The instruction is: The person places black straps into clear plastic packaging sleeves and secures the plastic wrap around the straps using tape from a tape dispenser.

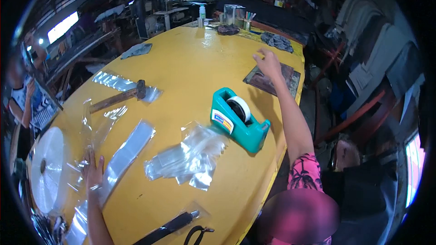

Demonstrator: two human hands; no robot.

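Observation:
My left hand lies with its fingers stretched out at the left of the yellow table, touching clear plastic film by a large roll of clear plastic. Nothing is gripped in it. My right hand is raised above a dark flat slab at the right edge, its fingers bent and apart, apparently holding nothing. Between my hands stands a green tape dispenser with a white roll of tape. Left of the dispenser lies a loose pile of clear plastic pieces. A long plastic strip stretches beside my left hand.
A hammer rests across a plastic strip on the yellow table. A black-handled tool lies near the front. Grey cloths, a pump bottle and containers are at the far end. Another person stands at left.

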